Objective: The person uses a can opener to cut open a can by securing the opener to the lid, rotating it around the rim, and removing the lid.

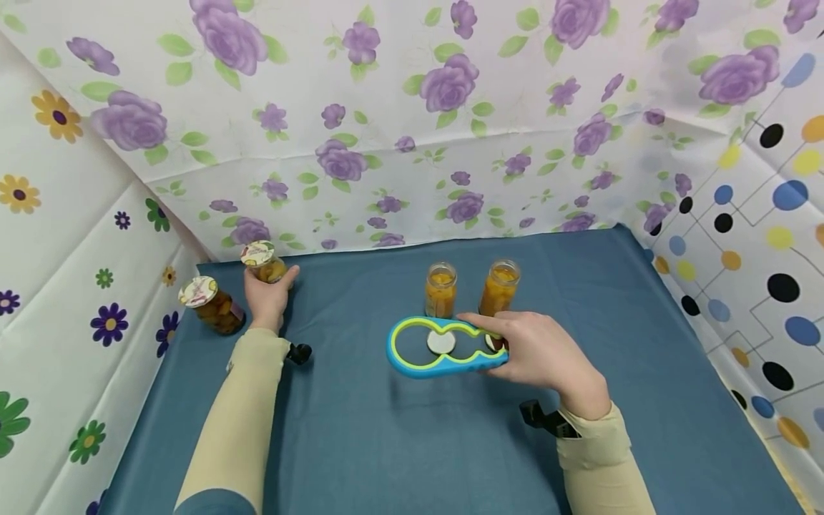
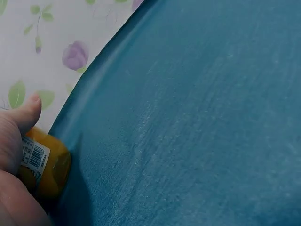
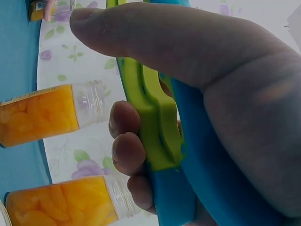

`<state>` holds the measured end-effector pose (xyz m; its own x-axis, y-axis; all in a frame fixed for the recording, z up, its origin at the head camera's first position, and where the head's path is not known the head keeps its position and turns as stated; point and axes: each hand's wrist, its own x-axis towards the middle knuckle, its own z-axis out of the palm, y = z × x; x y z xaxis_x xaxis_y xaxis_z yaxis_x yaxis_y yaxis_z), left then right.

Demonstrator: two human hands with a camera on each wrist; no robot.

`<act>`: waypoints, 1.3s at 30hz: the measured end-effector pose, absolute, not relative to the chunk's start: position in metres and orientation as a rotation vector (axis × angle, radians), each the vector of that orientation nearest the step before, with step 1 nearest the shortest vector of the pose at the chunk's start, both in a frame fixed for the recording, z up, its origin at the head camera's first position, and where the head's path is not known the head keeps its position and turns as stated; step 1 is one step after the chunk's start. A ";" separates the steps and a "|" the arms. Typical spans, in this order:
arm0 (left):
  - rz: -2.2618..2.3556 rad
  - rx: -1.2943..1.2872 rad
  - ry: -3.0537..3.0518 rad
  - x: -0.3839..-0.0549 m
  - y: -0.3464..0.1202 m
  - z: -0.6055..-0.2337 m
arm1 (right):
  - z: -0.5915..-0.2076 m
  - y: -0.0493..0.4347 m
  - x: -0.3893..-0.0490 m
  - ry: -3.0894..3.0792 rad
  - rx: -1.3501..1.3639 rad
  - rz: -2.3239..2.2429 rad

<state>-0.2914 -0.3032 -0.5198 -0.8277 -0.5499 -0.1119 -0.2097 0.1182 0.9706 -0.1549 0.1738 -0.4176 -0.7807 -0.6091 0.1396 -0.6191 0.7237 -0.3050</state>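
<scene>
My left hand point(image 1: 267, 299) grips a jar of yellow fruit point(image 1: 270, 270) with a patterned lid, near the back left of the table. In the left wrist view its barcode label point(image 2: 36, 156) shows beside the hand. Just left of it stands a darker jar point(image 1: 220, 312) with a similar lid. My right hand point(image 1: 543, 352) holds a blue and green jar opener point(image 1: 412, 370) by one end, raised over the table. Behind the opener are two lidless jars of orange fruit, one on the left point(image 1: 440, 292) and one on the right point(image 1: 498, 289).
Through the opener's holes show a white lid point(image 1: 441, 342) and part of a second lid point(image 1: 493, 343), mostly covered by the opener and right hand. Blue cloth point(image 1: 360, 429) covers the table. Flowered sheeting point(image 1: 386, 172) rises at the back, with patterned sheets at both sides.
</scene>
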 end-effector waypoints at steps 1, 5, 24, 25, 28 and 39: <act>-1.752 0.751 -2.135 -0.292 -0.304 -0.521 | -0.418 0.174 -0.155 -2.890 1.029 0.526; -1.676 0.772 -2.214 -0.292 -0.307 -0.521 | -0.419 0.174 -0.155 -2.899 1.027 0.521; -1.615 0.832 -2.241 -0.285 -0.299 -0.518 | -0.418 0.179 -0.151 -2.903 1.005 0.538; -1.620 0.830 -2.236 -0.284 -0.298 -0.517 | -0.418 0.179 -0.151 -2.903 1.006 0.540; -1.642 0.813 -2.220 -0.280 -0.296 -0.517 | -0.418 0.179 -0.151 -2.907 1.004 0.538; -1.653 0.722 -2.175 -0.266 -0.292 -0.525 | -0.417 0.177 -0.149 -2.920 0.991 0.537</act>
<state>-0.2660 -0.2922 -0.5248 -0.8230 -0.5657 -0.0519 -0.2015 0.2052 0.9577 -0.1491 0.1773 -0.4166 -0.7995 -0.5887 0.1193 -0.5926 0.7408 -0.3163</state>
